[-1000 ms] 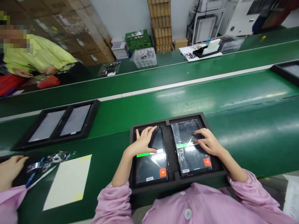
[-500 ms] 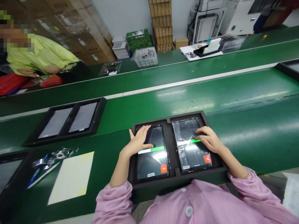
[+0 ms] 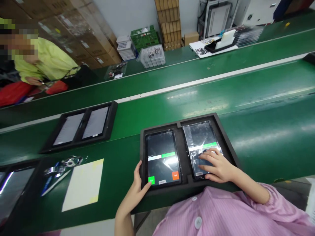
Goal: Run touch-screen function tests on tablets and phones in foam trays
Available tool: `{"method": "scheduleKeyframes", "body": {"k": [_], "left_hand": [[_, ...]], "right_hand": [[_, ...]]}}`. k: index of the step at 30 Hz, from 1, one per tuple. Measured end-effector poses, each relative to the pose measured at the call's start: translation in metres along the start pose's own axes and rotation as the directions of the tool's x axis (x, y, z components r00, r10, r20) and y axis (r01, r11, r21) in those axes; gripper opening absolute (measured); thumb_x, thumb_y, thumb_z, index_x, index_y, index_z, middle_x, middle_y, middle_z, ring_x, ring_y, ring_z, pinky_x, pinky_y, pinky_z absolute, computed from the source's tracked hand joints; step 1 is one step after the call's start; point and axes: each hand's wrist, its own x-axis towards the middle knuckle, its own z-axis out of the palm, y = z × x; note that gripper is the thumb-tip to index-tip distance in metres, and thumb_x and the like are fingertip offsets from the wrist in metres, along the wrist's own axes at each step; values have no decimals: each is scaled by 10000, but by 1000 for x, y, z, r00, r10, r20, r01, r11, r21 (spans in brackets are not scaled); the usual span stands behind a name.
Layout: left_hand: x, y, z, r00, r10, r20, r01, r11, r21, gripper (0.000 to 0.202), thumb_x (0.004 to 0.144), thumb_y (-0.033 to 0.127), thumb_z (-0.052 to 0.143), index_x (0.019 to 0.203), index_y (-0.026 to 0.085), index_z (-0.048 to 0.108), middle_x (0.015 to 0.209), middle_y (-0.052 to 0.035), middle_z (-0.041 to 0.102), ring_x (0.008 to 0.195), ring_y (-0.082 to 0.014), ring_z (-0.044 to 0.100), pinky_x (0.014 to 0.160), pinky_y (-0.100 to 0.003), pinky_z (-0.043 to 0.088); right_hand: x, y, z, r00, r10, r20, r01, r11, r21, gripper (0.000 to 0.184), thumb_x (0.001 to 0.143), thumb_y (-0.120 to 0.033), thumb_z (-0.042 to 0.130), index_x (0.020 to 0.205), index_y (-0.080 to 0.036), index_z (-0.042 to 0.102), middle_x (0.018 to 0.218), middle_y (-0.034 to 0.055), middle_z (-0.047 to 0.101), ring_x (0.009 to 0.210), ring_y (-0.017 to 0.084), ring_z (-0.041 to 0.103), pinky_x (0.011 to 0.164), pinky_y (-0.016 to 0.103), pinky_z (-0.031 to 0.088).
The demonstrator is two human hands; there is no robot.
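Note:
A black foam tray with two pockets sits on the near edge of the green belt. The left tablet shows a white-and-green bar, a green square and an orange button. My left hand rests on the tray's near-left corner, one finger touching the green square, thumb along the tray's side. The right tablet is wrapped in clear film. My right hand lies flat on its lower half with the fingers spread.
A second black tray with two tablets lies farther left on the belt. A white sheet and shiny film scraps lie to my left. A person in yellow works at the far left. Boxes and crates stand behind.
Both my hands slid from the tablets' upper halves toward me. The left hand now touches the new green square at the screen's lower corner; the right covers its tablet's lower half.

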Motion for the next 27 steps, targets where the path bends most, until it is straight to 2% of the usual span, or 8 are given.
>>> {"method": "scheduleKeyframes", "body": {"k": [6,9,12,15,19,22,24,27], "left_hand": [[20,11,-23,994,67,90,-90,952,292,805,976,462,437,1566,287,-82,1648,-200,16,1519,-385,41,1155,-695,178],[60,46,-29,985,165,45,-168,887,429,658,1002,445,389,1569,283,97,1651,-177,83,1519,-377,78,1144,-728,127],[110,91,-24,933,311,181,-358,758,546,503,1007,394,399,1489,255,363,1601,-149,292,1489,-327,247,1187,-662,125],[150,123,-11,892,368,262,-449,660,602,446,1002,372,432,1415,212,489,1520,-160,429,1423,-306,381,1191,-570,249],[168,132,3,885,407,226,-449,620,643,433,980,403,497,1367,217,554,1461,-171,488,1383,-333,426,1165,-568,302],[166,126,3,875,428,226,-470,644,603,399,983,433,491,1326,251,585,1454,-143,497,1369,-317,442,1165,-574,305],[164,123,1,880,421,220,-465,670,578,383,994,428,470,1323,266,581,1456,-130,498,1361,-312,450,1163,-614,279],[163,122,0,889,408,206,-448,685,575,375,996,418,479,1326,268,574,1459,-134,498,1364,-318,448,1160,-689,193]], "right_hand": [[-2,-1,3,997,-27,73,23,998,65,559,1077,-496,239,1043,-168,689,1158,160,561,1016,287,521,879,457,405],[-2,0,5,997,-19,74,13,996,86,569,1076,-500,234,1010,-167,690,1161,160,555,1006,280,519,882,457,406],[-3,1,9,995,-15,103,7,997,71,469,1051,-506,364,977,-183,697,1179,148,549,995,272,515,897,453,402],[-4,-1,12,988,-10,157,6,1000,26,385,1013,-520,491,978,-201,702,1199,136,549,997,267,511,895,439,402],[-4,-2,2,981,-16,195,23,999,-35,381,993,-555,537,981,-217,713,1239,128,546,1063,281,501,942,453,384],[-3,15,-15,991,100,84,-88,987,-137,361,1033,-470,453,1143,-220,689,1247,133,541,1111,295,493,973,481,361],[-1,36,-22,946,317,-75,-325,911,-253,313,1021,-320,426,1176,-211,675,1232,144,538,1127,308,485,944,485,372],[1,75,-17,752,579,-315,-658,680,-322,316,890,-127,439,1049,-186,705,1205,165,528,1131,342,463,887,502,405]]}}
